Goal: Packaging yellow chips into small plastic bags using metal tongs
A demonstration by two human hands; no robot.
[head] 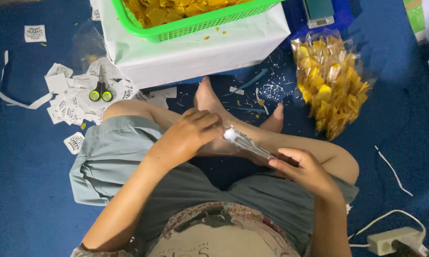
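I sit cross-legged on a blue floor. A small clear plastic bag (246, 143) stretches between my two hands above my crossed legs. My left hand (188, 134) grips its upper left end with the fingers curled shut. Its lower right end is pinched between the fingertips of my right hand (304, 170). The bag looks flat and I cannot tell if anything is inside it.
A green basket (202, 22) of yellow chips rests on a white wrapped box (195, 54) ahead. A big clear bag of chips (331, 78) lies at right, a small scale (319, 12) behind it. Scissors (100, 90) lie on paper labels (67, 102) at left. A power strip (397, 240) sits at lower right.
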